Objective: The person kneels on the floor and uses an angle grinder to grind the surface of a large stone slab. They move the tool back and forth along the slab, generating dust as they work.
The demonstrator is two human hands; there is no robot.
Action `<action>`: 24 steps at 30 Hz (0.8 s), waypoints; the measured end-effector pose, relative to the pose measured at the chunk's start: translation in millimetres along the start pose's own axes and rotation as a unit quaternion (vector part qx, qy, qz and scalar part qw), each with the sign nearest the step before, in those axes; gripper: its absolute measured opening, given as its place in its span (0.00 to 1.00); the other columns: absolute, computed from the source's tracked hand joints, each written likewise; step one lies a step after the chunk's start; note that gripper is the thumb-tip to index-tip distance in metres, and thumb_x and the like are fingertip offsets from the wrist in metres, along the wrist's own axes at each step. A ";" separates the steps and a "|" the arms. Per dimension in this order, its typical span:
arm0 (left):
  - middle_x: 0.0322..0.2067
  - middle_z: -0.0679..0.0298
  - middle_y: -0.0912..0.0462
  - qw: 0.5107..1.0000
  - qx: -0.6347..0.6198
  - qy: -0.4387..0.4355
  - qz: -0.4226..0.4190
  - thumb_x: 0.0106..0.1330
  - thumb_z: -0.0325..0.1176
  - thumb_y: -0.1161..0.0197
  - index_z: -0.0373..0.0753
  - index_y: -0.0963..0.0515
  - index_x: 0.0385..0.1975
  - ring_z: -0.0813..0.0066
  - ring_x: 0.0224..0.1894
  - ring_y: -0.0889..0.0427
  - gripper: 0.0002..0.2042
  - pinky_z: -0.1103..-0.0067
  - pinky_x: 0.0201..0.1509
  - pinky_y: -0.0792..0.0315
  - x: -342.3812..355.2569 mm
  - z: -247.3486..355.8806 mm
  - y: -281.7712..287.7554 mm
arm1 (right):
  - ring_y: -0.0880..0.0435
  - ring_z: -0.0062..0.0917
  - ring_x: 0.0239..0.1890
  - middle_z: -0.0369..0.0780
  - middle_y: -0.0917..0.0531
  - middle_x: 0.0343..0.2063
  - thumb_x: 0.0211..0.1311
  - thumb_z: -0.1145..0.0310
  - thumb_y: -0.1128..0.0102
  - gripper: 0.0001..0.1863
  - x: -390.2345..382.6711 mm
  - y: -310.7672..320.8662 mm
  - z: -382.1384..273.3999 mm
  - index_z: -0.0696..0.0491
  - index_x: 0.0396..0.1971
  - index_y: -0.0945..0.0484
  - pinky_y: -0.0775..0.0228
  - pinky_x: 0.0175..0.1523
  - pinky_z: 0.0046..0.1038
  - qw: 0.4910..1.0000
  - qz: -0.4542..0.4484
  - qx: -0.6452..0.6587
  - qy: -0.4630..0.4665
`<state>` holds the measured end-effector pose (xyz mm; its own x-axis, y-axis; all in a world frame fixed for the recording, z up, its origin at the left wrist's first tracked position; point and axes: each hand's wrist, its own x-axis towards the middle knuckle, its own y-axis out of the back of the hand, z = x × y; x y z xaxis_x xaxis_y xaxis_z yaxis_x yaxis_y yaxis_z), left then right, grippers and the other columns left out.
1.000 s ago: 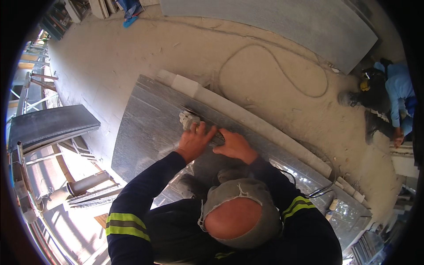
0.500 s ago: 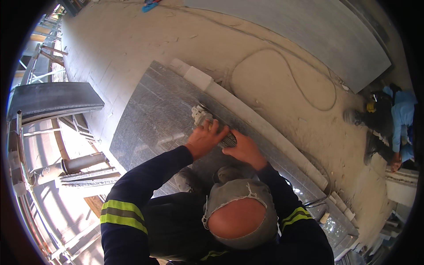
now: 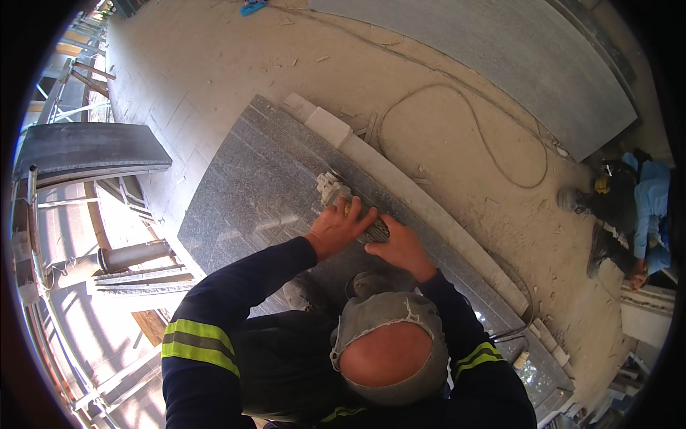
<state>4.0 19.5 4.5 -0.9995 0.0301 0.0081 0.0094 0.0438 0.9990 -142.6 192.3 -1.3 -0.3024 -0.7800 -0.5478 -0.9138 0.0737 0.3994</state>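
Observation:
My two hands hold a dusty angle grinder (image 3: 333,187) low over a dark grey speckled stone slab (image 3: 236,182). Its head points to the far left, close to a pale line along the slab. My left hand (image 3: 340,227) wraps over the front of the grinder's body, fingers bent around it. Behind it, my right hand (image 3: 401,250) grips the dark rear part (image 3: 376,230) from the right. The grinder's disc is hidden or too small to make out. Between my forearms is frayed grey cloth (image 3: 389,307) with a round opening showing bare skin.
A pale stone strip (image 3: 421,204) runs along the slab's far right edge. A cable (image 3: 475,125) loops over the dusty floor. More slabs stand at the left (image 3: 93,150) and far right (image 3: 500,57). Another person in a blue top (image 3: 652,196) is at the right edge.
The view has shifted slightly, and the picture is sharper. Both hands keep their grip on the angle grinder, which stays at about the same place on the slab.

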 end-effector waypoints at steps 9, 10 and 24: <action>0.56 0.51 0.23 1.000 -0.011 0.010 -0.012 0.64 0.32 0.34 0.53 0.26 0.69 0.45 0.57 0.16 0.30 0.67 0.43 0.14 -0.6 -9.1 -3.2 | 0.13 0.54 0.57 0.54 0.12 0.53 0.53 0.48 0.23 0.46 9.8 -2.4 -3.3 0.52 0.71 0.28 0.22 0.62 0.49 1.000 0.003 -0.005 0.007; 0.57 0.51 0.23 1.000 -0.012 0.009 -0.016 0.64 0.32 0.34 0.53 0.26 0.70 0.46 0.58 0.16 0.30 0.67 0.44 0.15 -0.7 -11.5 -3.7 | 0.14 0.54 0.57 0.54 0.12 0.53 0.53 0.48 0.23 0.47 12.2 -3.3 -4.0 0.52 0.71 0.28 0.22 0.62 0.49 1.000 0.003 -0.005 0.006; 0.60 0.51 0.23 0.999 0.003 -0.008 -0.039 0.65 0.31 0.35 0.54 0.30 0.74 0.51 0.58 0.16 0.34 0.66 0.46 0.17 0.5 -12.6 2.6 | 0.14 0.53 0.58 0.55 0.12 0.53 0.52 0.50 0.24 0.47 13.3 -5.1 4.4 0.51 0.72 0.29 0.22 0.62 0.49 1.000 -0.007 0.025 -0.004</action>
<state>3.1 7.0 7.6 -0.9966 0.0414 -0.0706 -0.0683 0.0527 0.9963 -143.2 184.3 -13.8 -0.2907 -0.7765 -0.5590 -0.9305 0.0934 0.3541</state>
